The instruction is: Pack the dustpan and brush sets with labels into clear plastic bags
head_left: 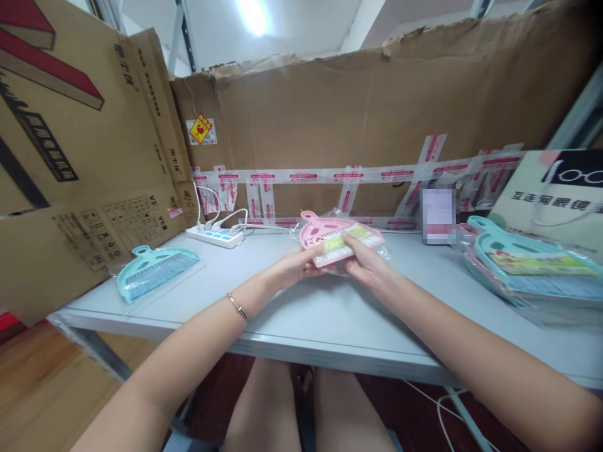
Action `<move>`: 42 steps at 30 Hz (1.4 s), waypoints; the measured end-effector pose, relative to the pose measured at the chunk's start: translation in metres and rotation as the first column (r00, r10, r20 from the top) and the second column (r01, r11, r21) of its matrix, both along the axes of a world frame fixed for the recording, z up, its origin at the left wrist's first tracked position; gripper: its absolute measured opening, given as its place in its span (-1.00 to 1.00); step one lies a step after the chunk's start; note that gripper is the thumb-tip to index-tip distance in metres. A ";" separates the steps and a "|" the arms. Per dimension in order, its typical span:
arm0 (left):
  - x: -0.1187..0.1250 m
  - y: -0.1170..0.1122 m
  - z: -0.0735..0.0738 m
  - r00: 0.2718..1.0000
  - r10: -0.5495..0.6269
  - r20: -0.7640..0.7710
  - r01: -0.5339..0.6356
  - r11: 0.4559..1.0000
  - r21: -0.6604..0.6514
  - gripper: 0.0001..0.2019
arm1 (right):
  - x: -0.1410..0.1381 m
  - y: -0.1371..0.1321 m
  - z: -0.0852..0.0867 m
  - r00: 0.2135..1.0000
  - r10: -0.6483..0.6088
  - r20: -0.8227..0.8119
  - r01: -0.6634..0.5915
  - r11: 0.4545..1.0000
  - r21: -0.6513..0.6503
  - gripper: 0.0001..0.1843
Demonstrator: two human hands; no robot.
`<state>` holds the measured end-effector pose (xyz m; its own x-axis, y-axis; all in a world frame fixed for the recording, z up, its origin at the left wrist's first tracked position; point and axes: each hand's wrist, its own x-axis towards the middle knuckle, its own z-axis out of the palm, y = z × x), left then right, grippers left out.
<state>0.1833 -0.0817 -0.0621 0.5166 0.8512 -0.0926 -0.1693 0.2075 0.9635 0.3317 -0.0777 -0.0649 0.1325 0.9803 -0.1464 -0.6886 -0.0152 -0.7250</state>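
Observation:
Between my two hands is a pink dustpan and brush set (325, 227) in a clear plastic bag, with a yellow-green and white label card on its front. My left hand (299, 263) grips its lower left edge, the thumb lying on the card. On the right side, my right hand (367, 260) holds it with the thumb pressed on the label. The set is lifted a little toward me over the table, its handle pointing up and left. Fingers beneath it are partly hidden.
A blue bagged dustpan set (157, 273) lies at the table's left. Several bagged sets (527, 251) are stacked at the right. Behind stand a power strip (217, 235), a phone-like screen (439, 216) and cardboard walls (301, 119). The grey table's front edge (339, 358) crosses above my legs.

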 end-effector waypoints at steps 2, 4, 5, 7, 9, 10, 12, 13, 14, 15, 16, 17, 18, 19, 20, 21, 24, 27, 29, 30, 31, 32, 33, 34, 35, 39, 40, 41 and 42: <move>-0.002 0.003 0.005 0.994 0.098 0.039 -0.095 0.993 -0.075 -0.78 | 0.001 -0.008 0.011 0.988 0.155 0.008 -0.155 0.988 0.018 -0.77; -0.004 0.006 0.010 0.988 0.140 0.068 -0.131 0.984 -0.120 -0.77 | 0.004 -0.015 0.020 0.957 0.288 0.037 -0.290 0.954 0.078 -0.73; -0.006 0.007 0.012 0.988 0.137 0.073 -0.127 0.983 -0.131 -0.76 | 0.007 -0.018 0.024 0.942 0.331 0.056 -0.336 0.935 0.111 -0.71; -0.009 0.010 0.015 0.988 0.128 0.083 -0.115 0.983 -0.144 -0.74 | 0.012 -0.022 0.030 0.929 0.359 0.090 -0.369 0.918 0.149 -0.71; -0.013 0.014 0.016 0.985 0.146 0.095 -0.131 0.980 -0.150 -0.73 | 0.020 -0.025 0.034 0.918 0.373 0.132 -0.390 0.910 0.141 -0.73; -0.017 0.016 0.018 0.981 0.164 0.107 -0.148 0.979 -0.140 -0.73 | 0.024 -0.026 0.036 0.907 0.386 0.168 -0.408 0.904 0.126 -0.74; -0.027 0.020 0.021 0.972 0.199 0.125 -0.187 0.977 -0.100 -0.74 | 0.036 -0.028 0.039 0.863 0.410 0.297 -0.451 0.889 0.085 -0.77; -0.033 0.022 0.023 0.969 0.212 0.124 -0.203 0.976 -0.082 -0.76 | 0.042 -0.029 0.041 0.823 0.414 0.389 -0.471 0.880 0.060 -0.79; -0.039 0.024 0.025 0.968 0.222 0.118 -0.215 0.974 -0.068 -0.78 | 0.049 -0.029 0.042 0.777 0.397 0.488 -0.474 0.880 0.039 -0.82; -0.045 0.026 0.027 0.966 0.233 0.108 -0.228 0.972 -0.057 -0.80 | 0.054 -0.029 0.043 0.735 0.344 0.584 -0.443 0.896 0.030 -0.81; -0.050 0.028 0.029 0.965 0.242 0.095 -0.239 0.970 -0.045 -0.82 | 0.059 -0.028 0.043 0.707 0.242 0.664 -0.362 0.931 0.047 -0.76; -0.055 0.029 0.030 0.965 0.250 0.081 -0.248 0.968 -0.031 -0.84 | 0.062 -0.026 0.042 0.688 0.103 0.718 -0.244 0.965 0.095 -0.70; -0.058 0.030 0.031 0.965 0.253 0.073 -0.253 0.967 -0.011 -0.84 | 0.064 -0.024 0.040 0.677 -0.047 0.734 -0.105 0.982 0.160 -0.68; -0.060 0.030 0.031 0.966 0.248 0.069 -0.249 0.968 0.013 -0.83 | 0.064 -0.021 0.038 0.678 -0.163 0.717 0.006 0.976 0.216 -0.70; -0.060 0.031 0.030 0.970 0.234 0.062 -0.237 0.971 0.037 -0.82 | 0.063 -0.019 0.035 0.699 -0.210 0.684 0.054 0.969 0.242 -0.75; -0.060 0.031 0.029 0.974 0.220 0.050 -0.223 0.973 0.058 -0.80 | 0.060 -0.017 0.031 0.740 -0.188 0.646 0.038 0.971 0.238 -0.77; -0.057 0.033 0.023 0.979 0.201 -0.012 -0.199 0.975 0.096 -0.72 | 0.050 -0.015 0.023 0.842 0.069 0.536 -0.200 0.961 0.190 -0.54; -0.055 0.035 0.018 0.973 0.219 -0.080 -0.208 0.970 0.123 -0.68 | 0.043 -0.012 0.018 0.874 0.100 0.476 -0.217 0.956 0.197 -0.52; -0.053 0.034 0.016 0.967 0.231 -0.110 -0.213 0.965 0.151 -0.65 | 0.040 -0.009 0.015 0.889 0.075 0.451 -0.166 0.972 0.165 -0.68; -0.052 0.033 0.016 0.964 0.238 -0.116 -0.218 0.962 0.166 -0.63 | 0.039 -0.007 0.013 0.894 0.068 0.442 -0.145 0.979 0.141 -0.78; -0.051 0.031 0.016 0.963 0.246 -0.113 -0.224 0.958 0.179 -0.61 | 0.037 -0.006 0.011 0.897 0.065 0.436 -0.128 0.985 0.118 -0.86; -0.050 0.028 0.016 0.964 0.247 -0.097 -0.226 0.956 0.189 -0.57 | 0.036 -0.004 0.009 0.898 0.061 0.436 -0.115 0.988 0.098 -0.92; -0.049 0.026 0.016 0.967 0.243 -0.071 -0.224 0.954 0.201 -0.52 | 0.035 -0.002 0.007 0.896 0.057 0.441 -0.104 0.991 0.084 -0.95; -0.048 0.023 0.017 0.973 0.229 -0.043 -0.215 0.952 0.216 -0.45 | 0.033 -0.001 0.005 0.891 0.050 0.451 -0.093 0.993 0.075 -0.97; -0.048 0.022 0.017 0.980 0.200 -0.021 -0.190 0.953 0.236 -0.39 | 0.032 0.000 0.003 0.885 0.041 0.464 -0.083 0.994 0.072 -0.98; -0.049 0.023 0.018 0.992 0.126 -0.019 -0.114 0.944 0.311 -0.61 | 0.031 -0.001 0.004 0.879 -0.039 0.476 -0.054 0.982 0.181 -0.76; -0.049 0.025 0.017 0.989 0.148 -0.016 -0.136 0.941 0.310 -0.69 | 0.032 -0.002 0.005 0.886 -0.048 0.462 -0.061 0.974 0.219 -0.67; -0.050 0.027 0.017 0.983 0.182 -0.005 -0.172 0.937 0.305 -0.75 | 0.034 -0.004 0.007 0.893 -0.040 0.449 -0.083 0.964 0.253 -0.59; -0.050 0.029 0.017 0.976 0.217 0.009 -0.210 0.932 0.296 -0.79 | 0.036 -0.005 0.009 0.894 -0.014 0.449 -0.124 0.953 0.277 -0.55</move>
<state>0.1332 -0.0525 -0.0452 0.3204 0.9321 0.1688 -0.1553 -0.1241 0.9800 0.3677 -0.0829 -0.0556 0.0597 0.9767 0.2062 -0.3008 0.2145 -0.9292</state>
